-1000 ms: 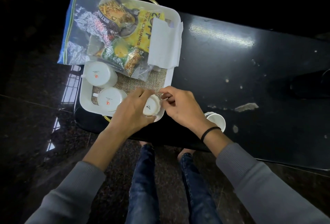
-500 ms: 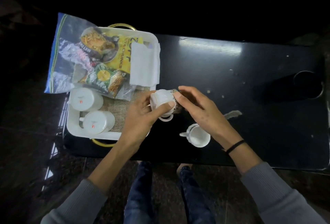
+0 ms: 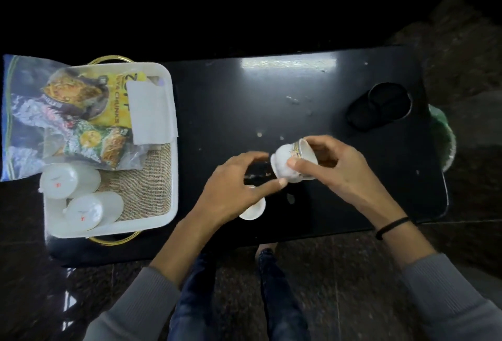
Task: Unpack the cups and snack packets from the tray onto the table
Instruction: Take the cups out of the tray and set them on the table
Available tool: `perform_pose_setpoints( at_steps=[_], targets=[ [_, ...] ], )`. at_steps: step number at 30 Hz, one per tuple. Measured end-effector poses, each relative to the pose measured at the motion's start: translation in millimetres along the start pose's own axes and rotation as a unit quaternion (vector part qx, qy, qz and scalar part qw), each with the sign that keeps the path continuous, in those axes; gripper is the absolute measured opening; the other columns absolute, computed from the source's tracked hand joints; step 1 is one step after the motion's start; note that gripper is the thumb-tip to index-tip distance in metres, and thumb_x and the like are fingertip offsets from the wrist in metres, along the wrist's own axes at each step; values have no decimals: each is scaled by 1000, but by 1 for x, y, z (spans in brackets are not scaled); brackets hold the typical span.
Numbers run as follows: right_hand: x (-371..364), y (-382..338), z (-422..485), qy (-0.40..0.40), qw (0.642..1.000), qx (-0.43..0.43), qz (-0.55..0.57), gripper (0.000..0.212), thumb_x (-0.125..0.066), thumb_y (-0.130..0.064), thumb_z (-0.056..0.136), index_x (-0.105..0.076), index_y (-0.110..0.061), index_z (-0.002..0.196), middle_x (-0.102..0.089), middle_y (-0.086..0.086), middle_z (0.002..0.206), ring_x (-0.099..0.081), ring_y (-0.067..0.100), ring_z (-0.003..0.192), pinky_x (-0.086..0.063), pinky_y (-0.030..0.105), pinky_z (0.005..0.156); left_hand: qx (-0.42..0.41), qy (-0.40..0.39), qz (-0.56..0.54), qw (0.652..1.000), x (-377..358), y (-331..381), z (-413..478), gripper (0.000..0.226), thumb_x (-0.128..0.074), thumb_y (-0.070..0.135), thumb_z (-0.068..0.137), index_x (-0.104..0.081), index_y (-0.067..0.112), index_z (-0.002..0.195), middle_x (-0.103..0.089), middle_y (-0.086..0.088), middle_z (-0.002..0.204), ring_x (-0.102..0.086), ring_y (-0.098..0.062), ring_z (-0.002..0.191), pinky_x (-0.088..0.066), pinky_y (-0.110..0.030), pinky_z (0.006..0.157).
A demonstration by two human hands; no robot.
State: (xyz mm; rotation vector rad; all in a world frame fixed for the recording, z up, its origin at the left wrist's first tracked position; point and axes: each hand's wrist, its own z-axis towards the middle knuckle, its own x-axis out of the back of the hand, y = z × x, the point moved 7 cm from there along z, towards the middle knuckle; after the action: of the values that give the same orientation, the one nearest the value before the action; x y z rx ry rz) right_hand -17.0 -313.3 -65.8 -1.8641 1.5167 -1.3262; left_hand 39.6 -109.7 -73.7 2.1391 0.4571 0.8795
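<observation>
Two cups wait in tray as right hand grips tilted cup w/ left hand loose, empty, prob. to set it upright.

The scene is dim, with the surroundings from ten o'clock round to two o'clock lost in near-total black. A bright rectangular glare patch sits at twelve o'clock on the glossy black tabletop, a reflection of light from above. The white plastic tray at nine o'clock is the brightest area, and the two white cups lying in it are blown out and smeared by blur. The clear plastic bag of snack packets shows soft glare. Both hands look slightly motion-blurred. Wide-angle distortion bends the table's edges, most at three o'clock.
</observation>
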Motion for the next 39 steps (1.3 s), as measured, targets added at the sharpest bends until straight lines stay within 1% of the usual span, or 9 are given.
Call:
perform_pose_setpoints(
  at_steps=[2,5,7,12,21,27,32,35,39],
  targets=[
    [8,10,-10,22,994,31,-105,62,-82,-65,64,-68,-37,118,-70,-18,110,-66,-3,99,-54,14,83,-16,15,118,993,-4,-3,-5,66,-74,67,76,-62,34,132,-65,12,134,-57,-10,126,-45,-39,109],
    [1,19,-25,4,969,108,-223,62,-85,-53,68,-67,-28,122,-65,-12,114,-65,9,103,-54,30,88,-34,-14,232,972,-22,-15,-15,79,-77,61,76,-51,31,144,-51,10,150,-42,-12,143,-26,-41,122],
    [-8,27,-31,-13,949,125,-290,66,-87,-48,71,-66,-21,127,-65,-6,120,-64,18,110,-52,36,93,-34,-31,277,960,-31,-27,-22,90,-81,54,74,-41,31,151,-40,12,158,-36,-10,147,-20,-42,124],
    [-25,38,-38,-17,925,148,-348,67,-87,-45,71,-66,-16,128,-66,0,120,-65,24,106,-55,37,85,-13,-12,263,965,-34,-38,-30,94,-86,36,74,-38,24,153,-46,7,153,-54,-19,131,-39,-36,108],
    [-37,44,-40,-19,908,173,-380,64,-87,-42,69,-64,-16,122,-61,2,119,-62,23,102,-56,34,76,-16,5,252,968,-39,-37,-34,79,-83,27,80,-46,18,149,-54,2,148,-59,-23,124,-45,-36,99],
    [-41,45,-39,-50,923,154,-349,66,-88,-40,72,-60,-17,126,-54,1,124,-54,22,111,-57,36,80,-27,6,256,966,-37,-37,-35,79,-81,31,83,-42,19,151,-50,4,151,-53,-19,131,-41,-33,105],
    [-42,42,-37,-78,929,139,-334,72,-91,-42,71,-56,-19,130,-49,-3,128,-48,18,116,-57,40,85,-31,10,258,966,-36,-39,-34,80,-81,34,82,-42,21,150,-53,4,148,-56,-21,127,-41,-34,104],
    [-44,40,-33,-95,928,127,-338,78,-90,-49,69,-56,-20,133,-49,-4,130,-47,17,117,-54,39,92,-40,16,262,964,-36,-41,-33,80,-80,37,82,-41,21,151,-53,3,148,-56,-21,128,-40,-35,106],
    [-53,29,-30,-94,901,147,-397,82,-78,-67,73,-58,-19,136,-55,-3,132,-50,20,119,-43,36,99,-54,8,270,961,-38,-44,-31,87,-76,46,85,-31,22,156,-44,6,156,-43,-16,142,-24,-35,121]
  ],
)
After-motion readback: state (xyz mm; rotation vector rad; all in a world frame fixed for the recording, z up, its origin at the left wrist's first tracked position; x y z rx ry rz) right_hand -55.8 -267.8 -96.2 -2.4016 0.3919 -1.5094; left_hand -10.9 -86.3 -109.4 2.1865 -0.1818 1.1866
